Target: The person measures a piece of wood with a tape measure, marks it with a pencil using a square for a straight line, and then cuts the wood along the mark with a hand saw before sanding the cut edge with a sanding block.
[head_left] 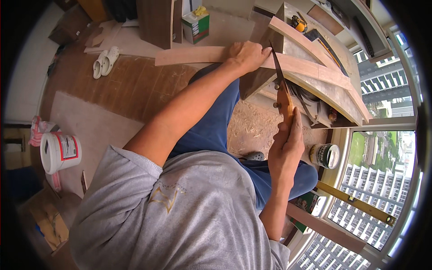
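Note:
A long, pale wooden board (191, 55) lies across the edge of a wooden workbench (264, 77), its left end jutting out over my raised left knee. My left hand (246, 57) is closed over the board just left of the saw. In my right hand (288, 146), fingers wrapped round its wooden handle, is a handsaw (278, 67). The dark blade points away from me and crosses the board at the bench edge, close to my left thumb. Whether the teeth have cut into the wood is too small to tell.
Another board (310, 45) rests on the bench near a yellow-and-black tool (299, 23). Shavings (247, 130) cover the floor below. A can (325, 155) and a yellow spirit level (355, 202) are by the window. To the left stand a white bucket (54, 153) and white clogs (106, 62).

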A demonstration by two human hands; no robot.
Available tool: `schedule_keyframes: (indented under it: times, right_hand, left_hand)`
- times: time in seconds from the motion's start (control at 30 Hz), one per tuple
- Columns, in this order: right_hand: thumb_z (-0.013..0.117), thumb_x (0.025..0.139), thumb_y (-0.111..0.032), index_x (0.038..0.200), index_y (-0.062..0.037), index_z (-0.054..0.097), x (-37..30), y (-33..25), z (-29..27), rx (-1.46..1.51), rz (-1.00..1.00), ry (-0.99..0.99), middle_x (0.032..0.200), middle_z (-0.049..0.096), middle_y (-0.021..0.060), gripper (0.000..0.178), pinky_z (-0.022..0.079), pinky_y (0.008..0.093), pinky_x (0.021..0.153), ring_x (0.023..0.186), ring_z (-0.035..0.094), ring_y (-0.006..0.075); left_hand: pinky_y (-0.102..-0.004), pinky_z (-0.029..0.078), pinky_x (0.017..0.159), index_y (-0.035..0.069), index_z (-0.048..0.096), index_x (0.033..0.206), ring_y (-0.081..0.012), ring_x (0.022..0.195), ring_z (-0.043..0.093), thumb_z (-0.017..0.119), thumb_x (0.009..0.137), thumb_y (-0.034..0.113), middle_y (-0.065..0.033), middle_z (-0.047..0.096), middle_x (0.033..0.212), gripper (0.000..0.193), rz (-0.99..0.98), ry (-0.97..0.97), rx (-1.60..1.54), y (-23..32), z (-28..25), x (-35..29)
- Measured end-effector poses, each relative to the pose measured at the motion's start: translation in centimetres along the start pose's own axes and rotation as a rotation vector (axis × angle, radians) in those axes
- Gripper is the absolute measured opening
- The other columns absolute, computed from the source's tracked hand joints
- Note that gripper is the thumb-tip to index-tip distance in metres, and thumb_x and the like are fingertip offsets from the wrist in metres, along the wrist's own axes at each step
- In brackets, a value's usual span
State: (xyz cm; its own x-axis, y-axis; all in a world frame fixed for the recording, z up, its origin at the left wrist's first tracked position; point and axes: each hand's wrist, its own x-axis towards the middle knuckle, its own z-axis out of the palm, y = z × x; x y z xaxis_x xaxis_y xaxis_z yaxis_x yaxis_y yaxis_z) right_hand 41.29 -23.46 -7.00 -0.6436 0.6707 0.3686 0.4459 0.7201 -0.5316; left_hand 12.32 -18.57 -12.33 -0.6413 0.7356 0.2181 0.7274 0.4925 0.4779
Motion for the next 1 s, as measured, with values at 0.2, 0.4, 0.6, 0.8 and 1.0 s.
schedule_keyframes:
  times: [0.2, 0.4, 0.6, 0.8, 1.0]
  right_hand:
    - [0.052, 0.105, -0.007, 0.149, 0.0037, 0.045, 2.2, -1.0, 1.3, 0.015, 0.02, 0.01, 0.117, 0.066, 0.0345, 0.045, 0.053, 0.0527, 0.084, 0.102, 0.066, 0.0505]
    - [0.051, 0.106, -0.007, 0.15, 0.0029, 0.047, -1.1, -2.3, -2.0, -0.002, 0.144, -0.065, 0.122, 0.067, 0.0326, 0.045, 0.054, 0.0509, 0.086, 0.105, 0.068, 0.0479]
    - [0.05, 0.106, -0.008, 0.148, 0.0022, 0.046, 2.1, -1.2, 1.0, -0.013, -0.014, 0.015, 0.12, 0.066, 0.0342, 0.044, 0.053, 0.0522, 0.086, 0.105, 0.066, 0.0504]
    - [0.048, 0.107, -0.015, 0.142, 0.0036, 0.049, 8.1, -0.5, 4.4, -0.003, -0.022, 0.027, 0.11, 0.066, 0.0364, 0.04, 0.052, 0.0571, 0.079, 0.097, 0.065, 0.0539]
    - [0.049, 0.107, -0.009, 0.144, 0.003, 0.05, 3.2, -2.9, -0.1, 0.088, 0.16, -0.045, 0.108, 0.066, 0.0365, 0.039, 0.053, 0.0515, 0.078, 0.096, 0.065, 0.0538]
  left_hand:
    - [-0.0516, 0.056, 0.086, 0.008, 0.081, 0.093, -0.0403, 0.094, 0.074, 0.045, 0.103, 0.054, -0.0212, 0.077, 0.095, 0.059, -0.002, -0.014, -0.014, 0.2, 0.5, 0.1]
    - [-0.0528, 0.056, 0.085, 0.007, 0.08, 0.091, -0.0408, 0.091, 0.074, 0.046, 0.103, 0.056, -0.0224, 0.076, 0.092, 0.061, -0.001, 0.005, -0.044, -0.4, 0.3, -0.1]
    - [-0.0538, 0.057, 0.082, 0.007, 0.079, 0.089, -0.0426, 0.086, 0.074, 0.047, 0.102, 0.056, -0.0231, 0.075, 0.088, 0.06, 0.013, 0.056, -0.038, -0.7, 0.7, 0.1]
    - [-0.052, 0.057, 0.081, 0.008, 0.079, 0.09, -0.0418, 0.087, 0.074, 0.048, 0.104, 0.053, -0.0226, 0.075, 0.087, 0.057, 0.025, 0.015, -0.029, 0.3, 0.3, -0.5]
    - [-0.052, 0.057, 0.082, 0.007, 0.079, 0.089, -0.0416, 0.086, 0.074, 0.048, 0.103, 0.055, -0.0224, 0.075, 0.087, 0.059, 0.012, 0.056, -0.017, -0.4, 0.9, -0.3]
